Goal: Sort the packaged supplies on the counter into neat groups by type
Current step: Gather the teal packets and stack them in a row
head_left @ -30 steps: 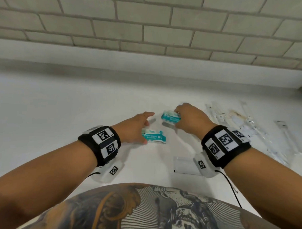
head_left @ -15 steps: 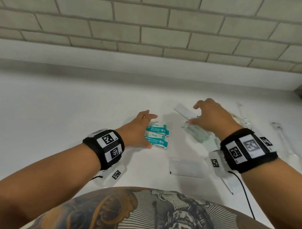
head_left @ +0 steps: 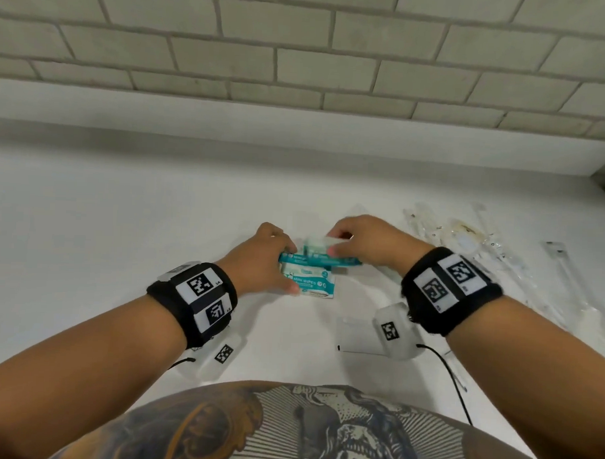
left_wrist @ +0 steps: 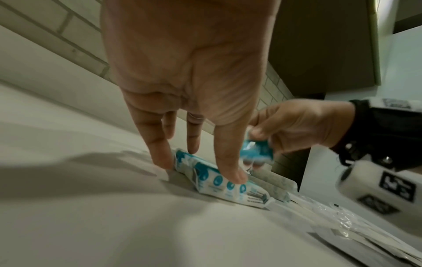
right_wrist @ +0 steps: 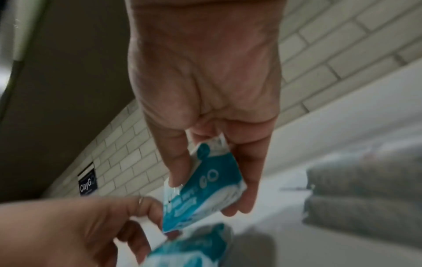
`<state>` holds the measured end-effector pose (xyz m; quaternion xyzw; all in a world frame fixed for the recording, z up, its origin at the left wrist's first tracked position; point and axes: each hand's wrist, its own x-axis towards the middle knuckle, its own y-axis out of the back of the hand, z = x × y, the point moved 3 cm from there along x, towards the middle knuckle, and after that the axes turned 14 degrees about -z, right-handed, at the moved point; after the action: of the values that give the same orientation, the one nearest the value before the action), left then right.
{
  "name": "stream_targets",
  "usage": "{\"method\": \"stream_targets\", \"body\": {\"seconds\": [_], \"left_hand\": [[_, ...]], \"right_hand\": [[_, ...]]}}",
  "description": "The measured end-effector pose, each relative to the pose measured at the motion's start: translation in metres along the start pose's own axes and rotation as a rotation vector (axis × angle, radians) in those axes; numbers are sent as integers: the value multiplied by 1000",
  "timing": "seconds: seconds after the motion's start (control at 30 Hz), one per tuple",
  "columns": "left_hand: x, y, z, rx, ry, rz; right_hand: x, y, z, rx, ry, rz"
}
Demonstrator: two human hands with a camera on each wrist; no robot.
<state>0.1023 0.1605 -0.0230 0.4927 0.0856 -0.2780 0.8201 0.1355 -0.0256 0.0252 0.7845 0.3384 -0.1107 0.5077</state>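
Two teal-and-white mini wipes packs [head_left: 311, 281] lie together on the white counter [head_left: 121, 257]. My left hand [head_left: 281, 263] rests beside them, its straight fingers [left_wrist: 228, 162] touching the packs [left_wrist: 217, 182] at their left end and top. My right hand [head_left: 341, 246] hovers just above and right of them and pinches a third teal wipes pack [right_wrist: 205, 173] between thumb and fingers. That pack [left_wrist: 255, 150] hangs a little above the ones on the counter and is blurred.
A flat white pouch [head_left: 355, 334] lies near the counter's front, under my right wrist. Several long clear sealed packages [head_left: 499, 260] are spread on the right. Pale flat packets [left_wrist: 271, 182] lie just behind the wipes. A brick wall [head_left: 300, 57] backs the counter.
Half a second ago my right hand was out to the right over the packets. It has come back left holding a teal wipes pack above the two by my left hand.
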Motion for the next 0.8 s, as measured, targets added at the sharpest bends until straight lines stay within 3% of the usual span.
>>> {"method": "stream_targets", "body": {"seconds": [0.1, 0.2, 0.33, 0.47, 0.67, 0.73, 0.8], "left_hand": [[-1, 0, 0, -13, 6, -7], [-1, -1, 1, -17, 3, -11], [-1, 0, 0, -21, 16, -14], [-4, 2, 2, 4, 28, -5], [7, 13, 13, 128, -20, -45], [15, 13, 19, 179, -24, -120], [22, 11, 23, 220, -17, -193]], "right_hand": [[23, -6, 5, 80, -54, -61], [36, 10, 7, 184, -59, 27], [52, 25, -6, -12, -42, 121], [66, 14, -11, -220, -67, -44], [19, 54, 0, -197, -41, 161], [-1, 61, 14, -210, -133, 178], [-16, 54, 30, -290, -274, 83]]}}
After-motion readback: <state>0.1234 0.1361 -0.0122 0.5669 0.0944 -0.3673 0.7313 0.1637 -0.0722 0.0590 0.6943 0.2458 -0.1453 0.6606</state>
